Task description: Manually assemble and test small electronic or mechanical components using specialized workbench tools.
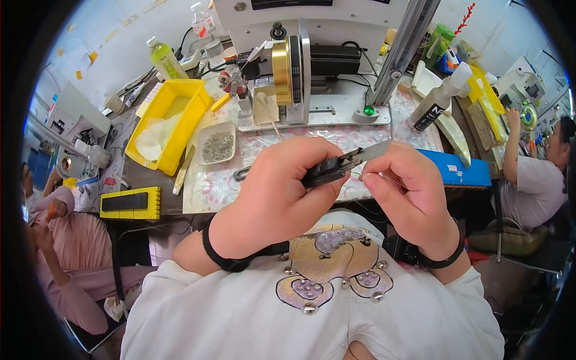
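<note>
My left hand [288, 186] is wrapped round a black-handled utility knife [325, 173]. Its flat grey blade [375, 151] points up to the right, toward my other hand. Just beside the blade, my right hand [414, 192] has thumb and forefinger pinched on a thin, pale strand [390, 179] that looks like fine wire or thread. Both hands are held above the table's near edge, over my lap. The fingers partly cover the knife's handle, and the ends of the strand are too fine to make out.
A machine with a gold wheel [281, 72] stands behind my hands. Left are a white dish of small metal pieces [217, 143] and a yellow tray [173, 157]. Right are a white bottle [441, 99] and a blue box [465, 172]. People sit on both sides.
</note>
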{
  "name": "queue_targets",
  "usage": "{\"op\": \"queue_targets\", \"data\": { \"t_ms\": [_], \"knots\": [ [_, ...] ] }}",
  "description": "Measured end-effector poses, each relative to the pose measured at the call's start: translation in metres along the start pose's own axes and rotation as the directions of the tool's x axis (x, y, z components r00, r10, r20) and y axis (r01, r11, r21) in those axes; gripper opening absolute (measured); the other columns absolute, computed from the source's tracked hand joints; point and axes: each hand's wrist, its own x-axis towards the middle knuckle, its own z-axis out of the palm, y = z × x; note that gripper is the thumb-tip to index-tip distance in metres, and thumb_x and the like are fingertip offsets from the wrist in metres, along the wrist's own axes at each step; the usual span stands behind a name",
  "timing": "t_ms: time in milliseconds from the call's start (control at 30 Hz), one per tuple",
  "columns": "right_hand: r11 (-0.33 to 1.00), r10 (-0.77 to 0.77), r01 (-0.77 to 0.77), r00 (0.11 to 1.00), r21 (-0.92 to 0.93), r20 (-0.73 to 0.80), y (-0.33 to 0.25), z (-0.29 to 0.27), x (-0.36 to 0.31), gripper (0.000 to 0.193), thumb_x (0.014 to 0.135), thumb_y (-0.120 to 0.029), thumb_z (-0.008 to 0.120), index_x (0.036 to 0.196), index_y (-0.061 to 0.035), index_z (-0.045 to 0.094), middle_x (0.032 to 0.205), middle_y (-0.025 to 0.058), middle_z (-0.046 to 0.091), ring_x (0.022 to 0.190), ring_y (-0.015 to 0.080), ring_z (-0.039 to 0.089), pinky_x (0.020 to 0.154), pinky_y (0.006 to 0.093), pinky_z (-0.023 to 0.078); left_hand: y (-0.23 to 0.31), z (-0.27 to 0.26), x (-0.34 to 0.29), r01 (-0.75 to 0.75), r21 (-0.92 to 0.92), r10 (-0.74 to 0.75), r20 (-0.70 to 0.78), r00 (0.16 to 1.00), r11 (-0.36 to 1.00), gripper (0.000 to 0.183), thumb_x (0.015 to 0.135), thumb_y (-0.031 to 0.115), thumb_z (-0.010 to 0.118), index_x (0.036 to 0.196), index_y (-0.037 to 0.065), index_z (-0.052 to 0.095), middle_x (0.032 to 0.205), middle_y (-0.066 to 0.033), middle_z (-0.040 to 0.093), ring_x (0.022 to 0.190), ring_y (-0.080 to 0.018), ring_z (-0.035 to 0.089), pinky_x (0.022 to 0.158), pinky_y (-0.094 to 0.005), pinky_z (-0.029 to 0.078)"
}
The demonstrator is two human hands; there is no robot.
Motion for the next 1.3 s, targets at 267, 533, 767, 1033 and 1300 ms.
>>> {"op": "queue_targets", "data": {
  "t_ms": [267,533,767,1033,1300],
  "knots": [
    [0.984,0.14,-0.138,0.99,0.116,-0.012,0.026,0.011,0.005,0.003,0.075,-0.003,0.054,0.075,-0.0007,0.052,0.066,0.0052,0.046,0.057,0.0128,0.041,0.052,0.0241,0.033,-0.023,-0.005,0.004,0.132,-0.005,-0.132,0.074,0.989,0.991,0.01,0.073,-0.001,0.06,0.082,-0.001,0.054,0.067,-0.0007,0.052,0.061,-0.0049,0.043,0.054,-0.0198,0.036],
    [0.858,0.217,-0.177,0.976,0.483,-0.028,0.057,0.013,-0.001,0.005,0.082,-0.004,0.05,0.085,-0.0009,0.051,0.078,0.0005,0.049,0.067,0.0036,0.041,0.057,0.0185,0.034,-0.09,-0.031,-0.012,0.283,0.686,-0.447,0.069,0.892,0.671,0.026,0.073,0.018,0.06,0.095,0.005,0.055,0.081,-0.0152,0.059,0.073,-0.0343,0.055,0.063,-0.0393,0.043],
    [0.705,0.257,-0.184,0.966,0.685,-0.006,0.055,0.015,0.013,0.006,0.082,-0.004,0.042,0.075,-0.0037,0.041,0.087,0.0176,0.056,0.046,0.0001,0.029,0.042,0.0158,0.025,-0.113,-0.023,-0.019,0.126,0.836,-0.291,0.042,0.956,0.535,0.036,0.067,0.011,0.063,0.101,0.008,0.051,0.084,-0.0108,0.056,0.081,-0.029,0.053,0.068,-0.0381,0.043],
    [0.458,0.273,-0.275,0.949,0.846,0.16,0.053,0.008,0.016,0.005,0.08,-0.003,0.041,0.077,-0.0048,0.038,0.096,0.027,0.054,0.046,-0.0022,0.024,0.042,0.015,0.024,-0.095,-0.014,-0.014,-0.158,0.758,0.103,0.12,0.987,0.633,0.022,0.06,0.011,0.066,0.077,0.006,0.053,0.082,-0.0065,0.053,0.078,-0.0253,0.05,0.071,-0.038,0.038],
    [0.673,0.218,-0.191,0.974,0.715,0.055,0.043,0.01,0.02,0.003,0.08,-0.001,0.042,0.082,-0.0032,0.043,0.097,0.0193,0.054,0.076,0.0069,0.046,0.067,0.0221,0.036,-0.093,-0.008,-0.004,-0.353,0.713,0.322,0.186,0.928,0.606,0.026,0.06,0.013,0.067,0.079,0.007,0.051,0.074,-0.0026,0.052,0.07,-0.0217,0.048,0.069,-0.0373,0.037]
  ]
}}
